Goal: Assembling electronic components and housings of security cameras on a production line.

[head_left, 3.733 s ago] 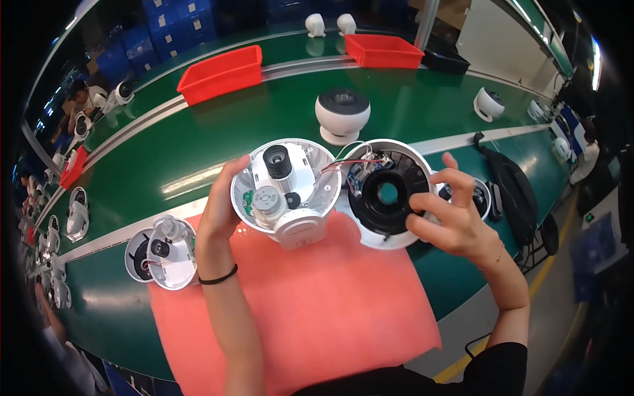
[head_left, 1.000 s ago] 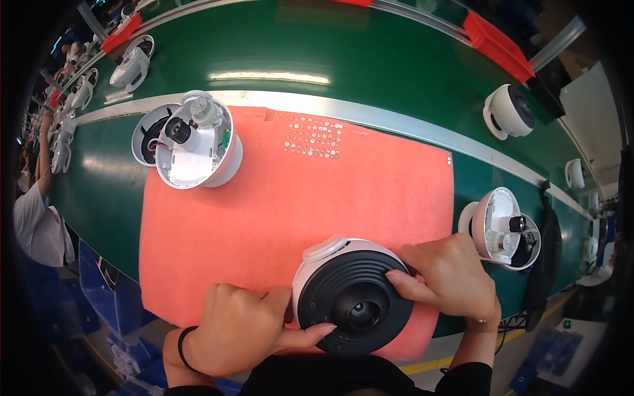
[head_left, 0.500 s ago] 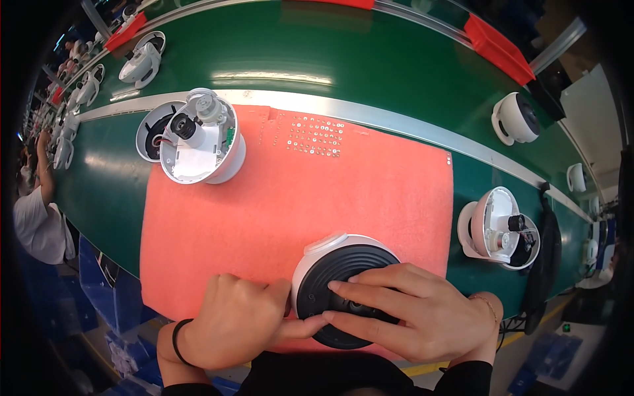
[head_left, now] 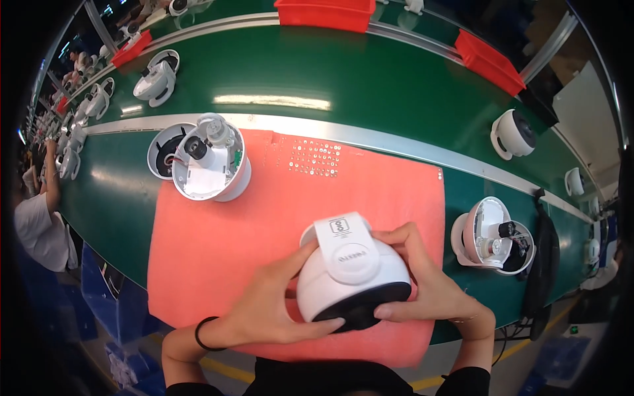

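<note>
Both my hands grip a round white camera housing (head_left: 310,288) with a black front, just above the near part of the pink mat (head_left: 218,264). My left hand (head_left: 274,290) is closed on its left side, thumb on the black front. My right hand (head_left: 426,287) holds the other side, its thumb also against the black part. A white bracket arm with an oval end faces up, and the black front tilts toward me. At the mat's far left stands an opened white camera housing (head_left: 210,158), its lens, motor and circuit board exposed.
Rows of small screws (head_left: 317,158) lie on the mat's far part. Right of the mat sits another opened housing (head_left: 489,234), beside a black cloth (head_left: 545,251). Beyond a metal strip, a green belt (head_left: 264,66) carries more housings. Red bins (head_left: 323,14) line its far side.
The housing has been tipped so its black front, earlier facing up, now faces me and its bracket shows on top. My hands have shifted from the black front to its two sides.
</note>
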Demonstrator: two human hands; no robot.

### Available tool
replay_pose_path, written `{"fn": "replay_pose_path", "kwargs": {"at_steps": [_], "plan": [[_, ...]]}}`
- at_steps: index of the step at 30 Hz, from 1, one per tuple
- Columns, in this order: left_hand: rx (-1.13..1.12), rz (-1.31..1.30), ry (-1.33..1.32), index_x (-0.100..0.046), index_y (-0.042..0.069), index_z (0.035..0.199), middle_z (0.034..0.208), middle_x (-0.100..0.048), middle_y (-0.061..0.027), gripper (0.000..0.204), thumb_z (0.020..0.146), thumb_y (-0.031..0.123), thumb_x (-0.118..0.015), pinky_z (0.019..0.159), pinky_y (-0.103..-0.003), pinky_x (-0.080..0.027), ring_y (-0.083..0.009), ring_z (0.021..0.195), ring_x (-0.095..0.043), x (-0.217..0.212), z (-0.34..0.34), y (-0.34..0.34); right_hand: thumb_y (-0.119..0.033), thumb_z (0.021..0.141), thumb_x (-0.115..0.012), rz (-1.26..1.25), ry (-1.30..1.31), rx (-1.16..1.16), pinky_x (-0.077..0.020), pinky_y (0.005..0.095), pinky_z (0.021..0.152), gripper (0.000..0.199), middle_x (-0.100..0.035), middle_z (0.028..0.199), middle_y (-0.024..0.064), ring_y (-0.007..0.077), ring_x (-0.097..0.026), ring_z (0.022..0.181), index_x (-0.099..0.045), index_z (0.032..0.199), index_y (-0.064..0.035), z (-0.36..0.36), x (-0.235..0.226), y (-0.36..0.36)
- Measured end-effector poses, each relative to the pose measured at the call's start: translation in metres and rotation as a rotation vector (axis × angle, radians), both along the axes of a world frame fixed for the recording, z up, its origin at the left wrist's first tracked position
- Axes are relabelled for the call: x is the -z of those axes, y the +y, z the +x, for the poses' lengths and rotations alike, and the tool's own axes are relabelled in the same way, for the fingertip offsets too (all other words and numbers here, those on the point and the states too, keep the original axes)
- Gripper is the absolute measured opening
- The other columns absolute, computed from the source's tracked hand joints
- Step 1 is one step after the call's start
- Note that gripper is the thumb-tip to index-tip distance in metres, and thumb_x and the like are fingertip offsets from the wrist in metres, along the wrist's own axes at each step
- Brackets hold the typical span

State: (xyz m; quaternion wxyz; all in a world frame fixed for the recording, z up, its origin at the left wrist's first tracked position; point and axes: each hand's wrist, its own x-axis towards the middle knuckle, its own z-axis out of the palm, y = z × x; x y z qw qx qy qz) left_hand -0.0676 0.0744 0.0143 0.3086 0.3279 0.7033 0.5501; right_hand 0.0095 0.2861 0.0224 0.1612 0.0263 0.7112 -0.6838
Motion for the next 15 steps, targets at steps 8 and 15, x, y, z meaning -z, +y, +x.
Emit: {"fn": "replay_pose_path", "kwargs": {"at_steps": [8, 15], "plan": [[-0.013, -0.011, 0.402, -0.032, -0.007, 0.128, 0.108, -0.056, -0.0181, 0.088, 0.057, 0.020, -0.078, 0.075, -0.032, -0.052, -0.0240, 0.094, -0.060, -0.010, -0.020, 0.011, -0.033, 0.046, -0.087, 0.233, 0.400, 0.158, -0.0372, 0.0343, 0.093, 0.093, -0.046, 0.117, 0.0190, 0.0230, -0.046, 0.110, -0.030, 0.113, -0.0032, -0.026, 0.016, -0.002], [-0.042, 0.557, -0.227, -0.035, -0.003, 0.127, 0.121, -0.047, -0.0144, 0.072, 0.069, 0.024, -0.068, 0.098, -0.037, -0.035, -0.0244, 0.114, -0.046, 0.006, -0.069, 0.019, -0.014, 0.058, -0.079, -0.147, 0.492, 0.228, -0.0300, 0.0348, 0.100, 0.106, -0.031, 0.130, 0.0151, 0.0242, -0.033, 0.123, -0.008, 0.137, -0.0056, -0.041, -0.002, -0.006]]}}
